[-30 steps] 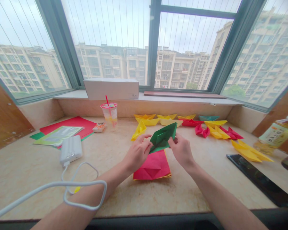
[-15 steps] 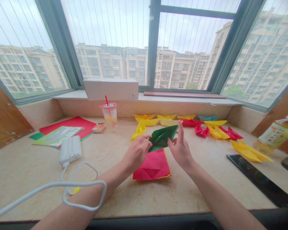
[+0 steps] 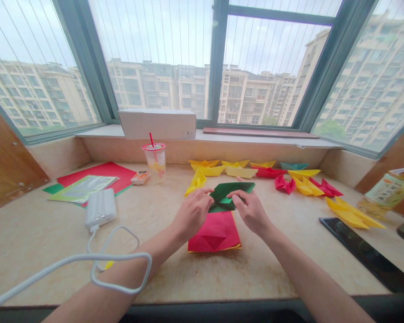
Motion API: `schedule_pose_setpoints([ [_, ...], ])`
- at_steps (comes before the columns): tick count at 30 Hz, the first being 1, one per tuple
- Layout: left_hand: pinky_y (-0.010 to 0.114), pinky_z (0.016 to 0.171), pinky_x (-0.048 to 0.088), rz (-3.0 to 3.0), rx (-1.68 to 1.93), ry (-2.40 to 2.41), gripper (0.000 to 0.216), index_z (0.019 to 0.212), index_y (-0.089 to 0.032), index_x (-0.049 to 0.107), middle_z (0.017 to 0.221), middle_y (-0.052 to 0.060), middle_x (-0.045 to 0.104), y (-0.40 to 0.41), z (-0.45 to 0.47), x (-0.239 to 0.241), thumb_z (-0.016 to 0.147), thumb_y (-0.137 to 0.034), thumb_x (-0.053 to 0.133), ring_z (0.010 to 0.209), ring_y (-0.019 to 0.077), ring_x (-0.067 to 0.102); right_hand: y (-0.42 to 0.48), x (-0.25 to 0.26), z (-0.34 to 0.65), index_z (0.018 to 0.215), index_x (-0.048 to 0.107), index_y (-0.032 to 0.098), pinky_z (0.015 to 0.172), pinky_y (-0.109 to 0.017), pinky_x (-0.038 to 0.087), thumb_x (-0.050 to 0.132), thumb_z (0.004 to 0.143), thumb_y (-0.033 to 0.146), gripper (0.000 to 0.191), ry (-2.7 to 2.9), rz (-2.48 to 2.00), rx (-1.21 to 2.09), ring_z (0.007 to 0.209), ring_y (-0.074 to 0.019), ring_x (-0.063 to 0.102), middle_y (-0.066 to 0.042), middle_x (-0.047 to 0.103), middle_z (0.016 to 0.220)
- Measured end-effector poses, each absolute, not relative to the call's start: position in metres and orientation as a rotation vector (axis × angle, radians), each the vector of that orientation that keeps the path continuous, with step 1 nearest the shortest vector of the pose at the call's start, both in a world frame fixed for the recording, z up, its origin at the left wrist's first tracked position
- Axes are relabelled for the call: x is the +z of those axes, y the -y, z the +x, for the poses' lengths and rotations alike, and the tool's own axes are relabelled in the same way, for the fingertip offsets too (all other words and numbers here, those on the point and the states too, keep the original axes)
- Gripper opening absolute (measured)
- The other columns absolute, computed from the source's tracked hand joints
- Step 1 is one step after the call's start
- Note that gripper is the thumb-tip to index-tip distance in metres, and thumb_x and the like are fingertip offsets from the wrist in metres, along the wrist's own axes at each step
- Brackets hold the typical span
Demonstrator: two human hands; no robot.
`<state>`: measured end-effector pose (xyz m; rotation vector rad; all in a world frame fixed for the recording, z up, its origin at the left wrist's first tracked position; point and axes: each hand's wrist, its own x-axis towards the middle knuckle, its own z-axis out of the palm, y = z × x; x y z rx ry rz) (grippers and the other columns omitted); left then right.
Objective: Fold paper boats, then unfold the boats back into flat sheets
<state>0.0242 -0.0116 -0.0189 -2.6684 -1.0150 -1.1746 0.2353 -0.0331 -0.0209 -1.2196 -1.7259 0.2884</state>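
A folded green paper piece (image 3: 229, 194) is held just above the stone counter (image 3: 47, 229), between both hands. My left hand (image 3: 192, 213) pinches its left corner with thumb and fingers closed. My right hand (image 3: 251, 210) grips its right side, fingers curled over the top edge. Directly below lies a folded red sheet (image 3: 214, 231) on a yellow one.
Several yellow, red and teal paper boats (image 3: 299, 179) line the back. A drink cup with straw (image 3: 154, 159), coloured sheets (image 3: 94, 179), a white power bank (image 3: 100, 207) with cable, a white box (image 3: 158, 123), a dark tablet (image 3: 366, 253) and a bottle (image 3: 387, 190) surround them.
The green piece has tipped from upright to nearly flat and dropped lower. My right hand opened its fingers half a second ago and has closed on the paper again.
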Motion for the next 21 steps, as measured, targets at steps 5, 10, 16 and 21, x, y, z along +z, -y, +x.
schedule_pose_setpoints([
  [5,0.041,0.089,0.053,-2.702,-1.226,1.024,0.018,0.087,-0.017,0.062,0.119,0.011,0.065,0.014,0.026,-0.016,0.096,-0.016,0.047,0.103,0.0237,0.064,0.030,-0.024,0.232,0.085,0.072,0.021,0.075,-0.035,0.050,0.056,0.085,0.037,0.022,1.630,-1.286,0.301,0.123,-0.0322,0.051,-0.012,0.065,0.119],
  [10,0.037,0.089,0.052,-2.767,-1.372,1.044,0.019,0.086,-0.018,0.061,0.116,0.011,0.066,0.018,0.027,-0.013,0.097,-0.019,0.046,0.103,0.0217,0.064,0.024,-0.034,0.232,0.107,0.062,0.019,0.068,-0.033,0.050,0.056,0.079,0.028,0.030,1.515,-1.298,0.362,0.098,-0.0244,0.060,-0.014,0.054,0.129],
  [16,0.033,0.093,0.049,-2.797,-1.635,1.046,0.020,0.092,-0.019,0.059,0.112,0.010,0.068,0.019,0.026,-0.012,0.099,-0.024,0.041,0.105,0.0194,0.063,0.015,-0.041,0.239,0.115,0.049,0.021,0.070,-0.034,0.049,0.058,0.077,0.026,0.039,1.437,-1.303,0.404,0.077,-0.0187,0.056,-0.007,0.058,0.104],
  [21,0.031,0.087,0.049,-2.750,-1.815,1.297,0.023,0.098,-0.020,0.060,0.105,0.008,0.071,0.021,0.027,-0.008,0.100,-0.032,0.040,0.095,0.0189,0.066,0.018,-0.038,0.238,0.116,0.049,0.023,0.068,-0.033,0.049,0.062,0.078,0.030,0.041,1.447,-1.287,0.402,0.071,-0.0158,0.054,-0.005,0.056,0.104],
])
